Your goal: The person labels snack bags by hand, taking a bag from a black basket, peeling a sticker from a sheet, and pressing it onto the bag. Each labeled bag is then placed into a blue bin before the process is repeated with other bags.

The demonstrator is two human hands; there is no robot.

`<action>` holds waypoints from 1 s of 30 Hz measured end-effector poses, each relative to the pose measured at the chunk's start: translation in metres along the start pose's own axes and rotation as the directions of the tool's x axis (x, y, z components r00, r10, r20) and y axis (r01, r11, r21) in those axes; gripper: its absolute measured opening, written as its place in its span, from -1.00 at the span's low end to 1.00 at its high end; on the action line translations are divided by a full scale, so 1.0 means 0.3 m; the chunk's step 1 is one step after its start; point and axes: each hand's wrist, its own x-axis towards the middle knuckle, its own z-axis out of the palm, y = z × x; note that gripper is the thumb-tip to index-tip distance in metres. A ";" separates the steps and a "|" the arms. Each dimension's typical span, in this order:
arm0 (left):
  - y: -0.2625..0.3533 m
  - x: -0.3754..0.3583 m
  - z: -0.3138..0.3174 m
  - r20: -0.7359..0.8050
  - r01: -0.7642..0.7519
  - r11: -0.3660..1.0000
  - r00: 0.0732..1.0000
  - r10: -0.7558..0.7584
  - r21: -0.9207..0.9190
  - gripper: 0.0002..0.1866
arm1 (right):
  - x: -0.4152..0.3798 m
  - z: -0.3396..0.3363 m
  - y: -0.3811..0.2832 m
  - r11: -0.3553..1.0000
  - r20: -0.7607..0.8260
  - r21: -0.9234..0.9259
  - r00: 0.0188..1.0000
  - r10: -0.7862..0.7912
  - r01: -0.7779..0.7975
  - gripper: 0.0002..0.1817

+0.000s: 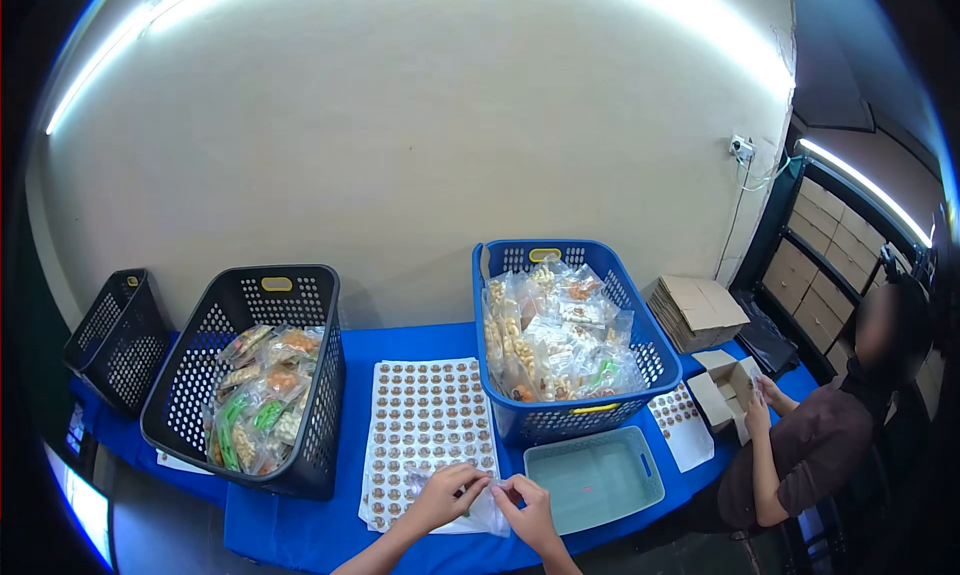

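Note:
Over the lower edge of a sheet of round brown stickers (425, 405), my left hand (450, 497) and my right hand (526, 510) are close together. Both pinch the top of a clear plastic bag (487, 516), which hangs below and between the fingers. Something green shows faintly in the bag; the rest of its contents is hard to make out. Just right of my right hand sits a shallow translucent green tray (592, 475). Behind it, a blue basket (575, 411) holds many packed clear bags (570, 325).
At left, a black basket (322, 395) holds filled bags, with another black basket (125, 345) beyond. Flattened cardboard (700, 310), an open box (715, 400) and a second sticker sheet (690, 440) lie at right. A person (825, 455) stands there, hands near the box.

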 end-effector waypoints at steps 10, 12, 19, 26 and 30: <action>0.022 -0.035 -0.111 -0.409 0.104 0.985 0.912 -0.039 0.139 -0.89 | -0.009 0.093 -0.084 0.988 0.180 0.152 0.984 -0.002 -0.026 -0.85; 0.012 -0.037 -0.134 -0.458 0.124 0.975 0.888 -0.026 0.185 -0.88 | 0.005 0.103 -0.089 0.990 0.216 0.140 0.975 -0.044 0.014 -0.86; -0.041 -0.035 -0.235 -0.748 0.158 0.975 0.626 -0.220 -0.154 -0.82 | 0.022 0.103 -0.051 0.982 0.439 0.167 0.885 -0.157 0.092 -0.87; -0.062 -0.065 -0.260 -0.260 0.306 0.945 0.909 -0.327 -0.115 -0.79 | 0.010 0.079 -0.131 0.909 0.199 -0.064 0.898 -0.392 0.411 -0.78; -0.100 -0.097 -0.136 0.228 0.453 0.880 0.880 -0.416 -0.144 -0.73 | -0.008 0.058 -0.129 0.807 0.344 -0.104 0.782 -0.519 0.581 -0.86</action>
